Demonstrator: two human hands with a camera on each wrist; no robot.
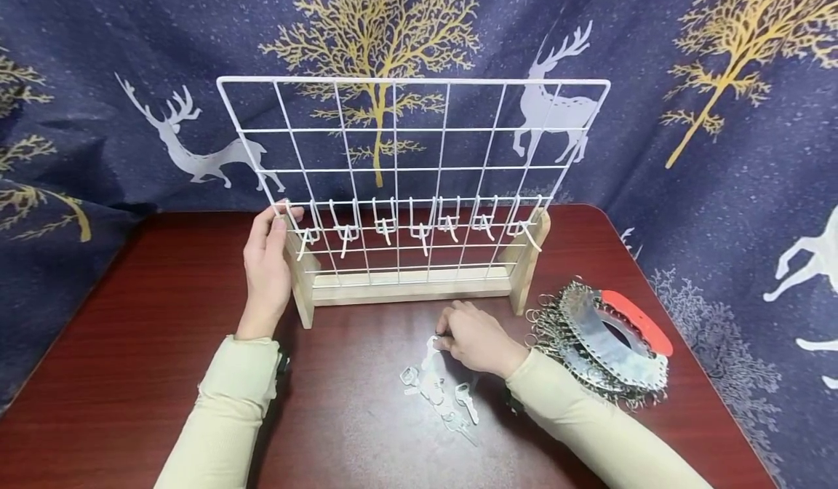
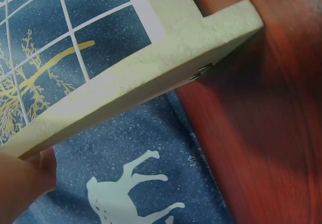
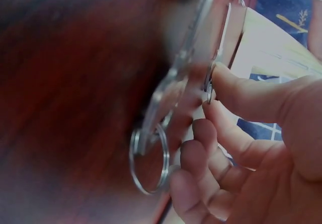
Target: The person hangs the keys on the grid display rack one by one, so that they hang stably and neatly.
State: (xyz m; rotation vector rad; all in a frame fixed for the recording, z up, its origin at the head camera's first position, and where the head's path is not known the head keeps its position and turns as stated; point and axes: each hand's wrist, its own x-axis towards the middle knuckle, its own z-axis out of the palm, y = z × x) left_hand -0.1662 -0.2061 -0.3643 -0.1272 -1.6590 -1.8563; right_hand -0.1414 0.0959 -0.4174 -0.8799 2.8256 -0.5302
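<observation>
My left hand [image 1: 267, 274] grips the left wooden upright [image 2: 136, 73] of a stand that holds up a white wire grid [image 1: 414, 81]. Several white hooks [image 1: 422, 234] hang in a row across the lower part of the grid. In front of the stand, my right hand [image 1: 481, 340] pinches a silver key [image 3: 221, 38] between thumb and forefinger, close to the tabletop. Other loose keys [image 1: 466, 402] lie just below that hand in the head view. In the right wrist view, a key [image 3: 176, 73] with a split ring [image 3: 150, 163] looms close to the camera, blurred.
At the right of the dark red table [image 1: 144, 314] lie curved metal plates [image 1: 579, 311] with a red handle [image 1: 638, 321], their edges crowded with small rings. Behind the table hangs a blue curtain [image 1: 196, 9] printed with deer and trees. The stand's wooden crossbar [image 1: 406, 294] faces me.
</observation>
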